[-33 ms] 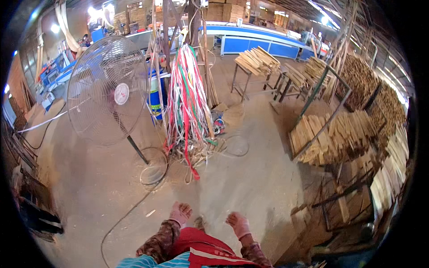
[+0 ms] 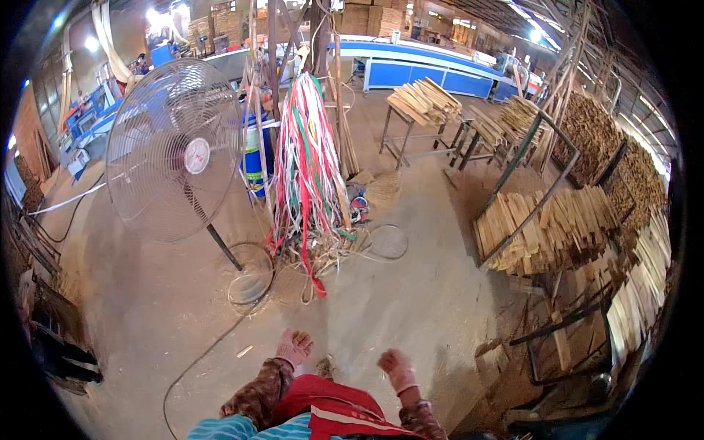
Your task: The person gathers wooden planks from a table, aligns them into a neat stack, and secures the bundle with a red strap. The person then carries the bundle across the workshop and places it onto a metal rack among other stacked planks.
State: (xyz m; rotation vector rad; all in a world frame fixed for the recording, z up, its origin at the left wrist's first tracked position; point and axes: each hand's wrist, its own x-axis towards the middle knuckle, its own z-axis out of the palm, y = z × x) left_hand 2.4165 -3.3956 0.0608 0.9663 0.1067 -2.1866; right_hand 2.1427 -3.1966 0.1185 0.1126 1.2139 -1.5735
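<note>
My left hand (image 2: 295,347), in a pinkish glove with the fingertips showing, hangs in front of my red apron (image 2: 334,394). Its fingers are loosely bent and a little apart, with nothing in them. To the right of the apron my right hand (image 2: 398,369), gloved alike, is also empty; its fingers are loosely bent and slightly blurred. Neither hand touches anything. Ahead of them a bundle of red, white and green straps (image 2: 304,154) hangs from a post, its ends trailing onto the floor.
A large pedestal fan (image 2: 174,150) stands ahead on the left, its cable (image 2: 213,343) running across the floor. On the right, wooden strips (image 2: 546,227) fill a metal rack, with more stacks behind. Boards lie on small stands (image 2: 424,101) before a long blue machine (image 2: 429,76).
My right hand has moved slightly to the right and is more blurred. My left hand has shifted a little up and left. Nothing has been picked up or let go.
</note>
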